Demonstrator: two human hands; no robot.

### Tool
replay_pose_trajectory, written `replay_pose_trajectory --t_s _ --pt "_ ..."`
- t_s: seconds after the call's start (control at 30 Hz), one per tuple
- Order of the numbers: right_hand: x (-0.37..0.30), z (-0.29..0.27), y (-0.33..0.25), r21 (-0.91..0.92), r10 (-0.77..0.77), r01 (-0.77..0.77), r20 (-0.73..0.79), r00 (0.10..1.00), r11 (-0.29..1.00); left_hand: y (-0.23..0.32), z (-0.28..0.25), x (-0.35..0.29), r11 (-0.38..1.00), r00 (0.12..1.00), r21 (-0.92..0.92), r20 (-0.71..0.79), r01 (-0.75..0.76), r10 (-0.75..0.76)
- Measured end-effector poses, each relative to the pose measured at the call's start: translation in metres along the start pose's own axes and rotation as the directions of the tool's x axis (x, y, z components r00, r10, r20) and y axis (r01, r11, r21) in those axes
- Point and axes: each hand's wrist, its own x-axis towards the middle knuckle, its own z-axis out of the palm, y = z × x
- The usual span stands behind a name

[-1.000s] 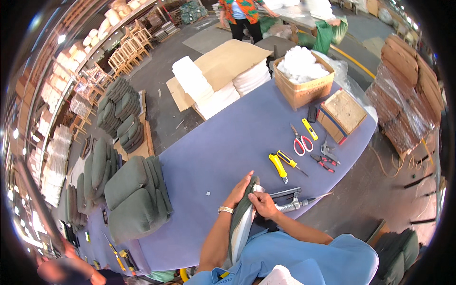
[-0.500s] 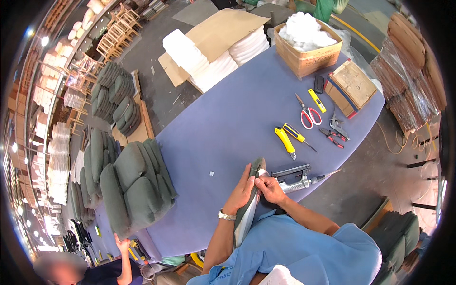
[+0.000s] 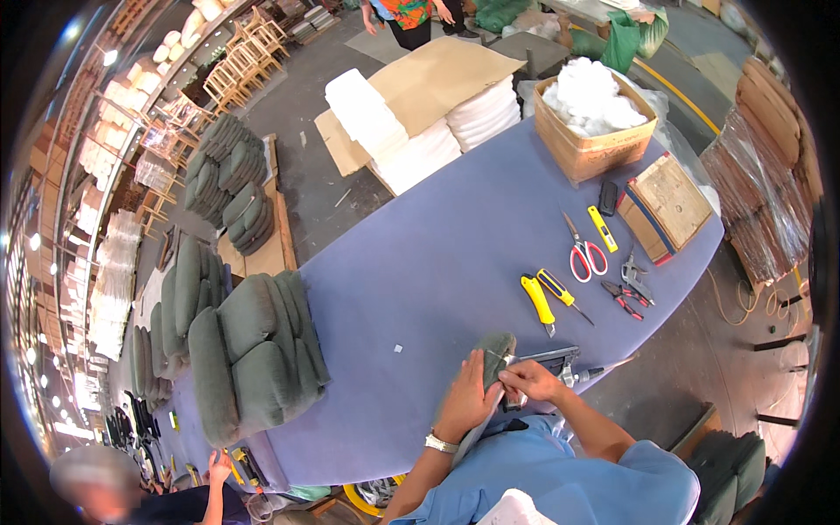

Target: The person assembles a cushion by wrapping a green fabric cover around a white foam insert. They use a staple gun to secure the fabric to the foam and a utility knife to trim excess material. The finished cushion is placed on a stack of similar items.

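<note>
A dark green padded cushion [image 3: 497, 348] stands on its edge in front of me, its pale underside turned toward my body. My left hand [image 3: 468, 404] grips its left side, the fingers laid long against the fabric and the thumb at the rim. At the right rim, my right hand [image 3: 532, 381] pinches the fabric edge between thumb and fingers. Just beyond the right hand lies a silver and black staple gun [image 3: 569, 376] with its hose fitting, partly hidden by that hand. The cushion's lower part is hidden behind my left arm.
Stacked green cushions [image 3: 258, 350] cover the table's left. Farther right lie yellow-handled knife [image 3: 538, 302], screwdriver [image 3: 556, 287], scissors [image 3: 584, 254], pliers [image 3: 623, 299] and yellow cutter [image 3: 603, 229]. A carton of white stuffing [image 3: 595, 149] and a wooden-topped box [image 3: 667, 210] stand behind. A co-worker's hand [image 3: 219, 468] is lower left.
The view has shifted, so the scene sits lower. The cushion has tilted, showing more green face; my left hand lies flatter along it. The co-worker's hand has dropped from the cushion stack.
</note>
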Motion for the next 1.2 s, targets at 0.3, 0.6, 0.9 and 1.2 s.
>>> replay_pose_trajectory --t_s 0.3,0.6,0.9,1.2 --pt "-0.043 -0.003 0.062 -0.871 -0.096 -0.01 -0.065 0.993 0.491 0.013 0.016 0.0 0.994 0.996 0.08 -0.059 0.07 -0.066" --pt "-0.043 -0.004 0.052 -0.941 -0.09 -0.099 -0.135 0.987 0.324 0.009 0.025 -0.003 0.989 0.991 0.123 -0.114 0.08 -0.066" --pt "-0.052 -0.034 0.022 -0.765 0.05 -0.157 -0.161 0.986 0.625 0.014 0.015 0.0 0.996 0.993 0.066 -0.113 0.054 -0.046" --pt "-0.111 -0.022 -0.059 -0.259 0.014 -0.171 -0.514 0.858 0.951 0.032 0.013 -0.007 0.965 0.982 0.241 -0.176 0.106 -0.064"
